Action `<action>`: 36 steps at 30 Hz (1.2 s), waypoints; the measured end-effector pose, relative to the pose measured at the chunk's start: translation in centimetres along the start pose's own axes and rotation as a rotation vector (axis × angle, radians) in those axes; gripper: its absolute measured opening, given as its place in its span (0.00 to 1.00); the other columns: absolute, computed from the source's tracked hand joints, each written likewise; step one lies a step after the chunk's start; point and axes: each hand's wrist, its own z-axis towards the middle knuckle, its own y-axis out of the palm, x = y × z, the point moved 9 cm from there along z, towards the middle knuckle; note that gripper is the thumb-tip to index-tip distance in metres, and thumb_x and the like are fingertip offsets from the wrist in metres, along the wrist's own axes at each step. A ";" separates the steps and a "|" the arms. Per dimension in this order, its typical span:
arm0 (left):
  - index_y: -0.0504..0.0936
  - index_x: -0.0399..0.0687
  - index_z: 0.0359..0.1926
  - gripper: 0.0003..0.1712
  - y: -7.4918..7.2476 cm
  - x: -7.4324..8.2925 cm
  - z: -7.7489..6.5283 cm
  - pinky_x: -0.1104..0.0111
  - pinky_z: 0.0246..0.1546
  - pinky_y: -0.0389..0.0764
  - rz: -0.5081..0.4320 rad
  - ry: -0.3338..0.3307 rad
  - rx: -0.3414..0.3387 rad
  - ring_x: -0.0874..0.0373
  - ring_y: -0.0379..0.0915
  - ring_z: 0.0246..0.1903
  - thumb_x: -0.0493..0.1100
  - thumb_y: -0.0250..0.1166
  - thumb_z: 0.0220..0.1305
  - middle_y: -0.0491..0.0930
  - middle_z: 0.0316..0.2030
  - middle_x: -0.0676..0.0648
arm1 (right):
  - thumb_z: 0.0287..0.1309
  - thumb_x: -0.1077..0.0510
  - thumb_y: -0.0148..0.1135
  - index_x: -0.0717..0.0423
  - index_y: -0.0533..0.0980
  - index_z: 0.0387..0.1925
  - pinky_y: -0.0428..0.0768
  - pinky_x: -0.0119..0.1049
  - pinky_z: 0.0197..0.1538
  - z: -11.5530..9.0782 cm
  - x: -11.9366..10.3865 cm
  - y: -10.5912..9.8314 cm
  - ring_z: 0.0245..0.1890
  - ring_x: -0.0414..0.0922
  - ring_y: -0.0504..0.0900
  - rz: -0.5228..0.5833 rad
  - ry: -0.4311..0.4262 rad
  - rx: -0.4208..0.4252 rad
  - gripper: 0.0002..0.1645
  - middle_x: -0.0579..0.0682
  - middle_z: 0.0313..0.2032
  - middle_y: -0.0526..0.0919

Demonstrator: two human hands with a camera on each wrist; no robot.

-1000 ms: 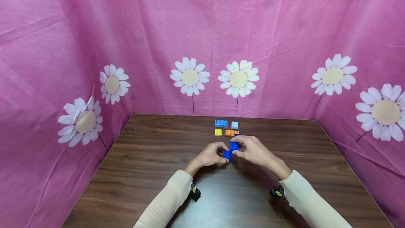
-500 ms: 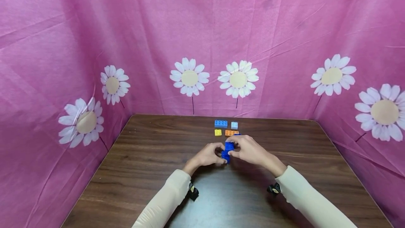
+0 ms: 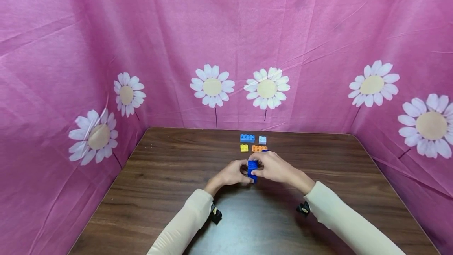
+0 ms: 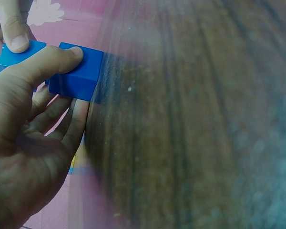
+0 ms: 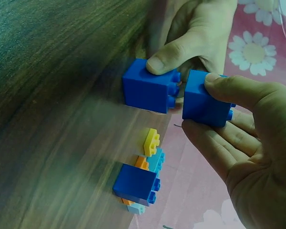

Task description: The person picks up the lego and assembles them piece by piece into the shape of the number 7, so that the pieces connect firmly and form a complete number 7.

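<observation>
The left hand (image 3: 232, 173) pinches the lower brick (image 5: 145, 95), a blue one, which rests on the bench (image 3: 159, 168); the right hand (image 3: 279, 167) pinches the upper brick (image 5: 204, 107), also blue, just above the lower one, and a narrow gap is between them; behind the right hand, mostly hidden in the head view, is the third brick (image 5: 135, 183), blue too; near it lies the orange brick (image 3: 258, 148), with the yellow brick (image 3: 244, 148) to its left; farther back are the light blue brick (image 3: 247, 138) and the small pale brick (image 3: 262, 140).
</observation>
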 end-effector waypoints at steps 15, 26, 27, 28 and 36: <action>0.83 0.42 0.50 0.19 0.0 -0.3 0.0 0.74 0.45 0.84 -0.027 -0.004 -0.003 0.62 0.82 0.42 0.37 0.79 0.59 0.88 0.44 0.46 | 0.64 0.58 0.75 0.57 0.83 0.53 0.87 0.30 0.42 -0.1 0.5 0.8 0.38 0.35 0.85 -0.001 0.015 -0.026 0.17 0.48 0.44 0.91; 0.82 0.41 0.49 0.19 -0.1 -0.3 0.2 0.72 0.46 0.85 -0.024 -0.002 -0.002 0.61 0.82 0.42 0.36 0.79 0.59 0.88 0.44 0.45 | 0.64 0.58 0.76 0.63 0.82 0.57 0.87 0.30 0.37 -0.3 0.2 0.9 0.36 0.37 0.85 0.000 0.008 -0.010 0.23 0.54 0.45 0.91; 0.82 0.41 0.50 0.20 -0.1 -0.3 0.2 0.72 0.45 0.85 -0.024 -0.001 -0.001 0.61 0.82 0.42 0.36 0.79 0.59 0.87 0.44 0.45 | 0.64 0.58 0.76 0.62 0.82 0.57 0.87 0.30 0.38 -0.3 0.2 0.9 0.36 0.37 0.85 -0.005 0.010 -0.008 0.23 0.53 0.45 0.91; 0.82 0.41 0.50 0.20 -0.1 -0.3 0.2 0.72 0.45 0.85 -0.025 0.000 -0.002 0.61 0.82 0.42 0.36 0.79 0.59 0.87 0.44 0.45 | 0.64 0.57 0.76 0.62 0.82 0.57 0.87 0.30 0.38 -0.3 0.2 0.9 0.37 0.37 0.85 -0.009 0.017 -0.009 0.23 0.53 0.45 0.91; 0.83 0.40 0.51 0.21 0.0 -0.2 0.1 0.73 0.46 0.85 -0.029 0.004 -0.006 0.61 0.82 0.42 0.36 0.79 0.58 0.88 0.44 0.44 | 0.65 0.56 0.76 0.62 0.82 0.58 0.88 0.31 0.40 -0.4 0.3 1.1 0.39 0.38 0.87 -0.013 0.025 -0.016 0.24 0.53 0.46 0.91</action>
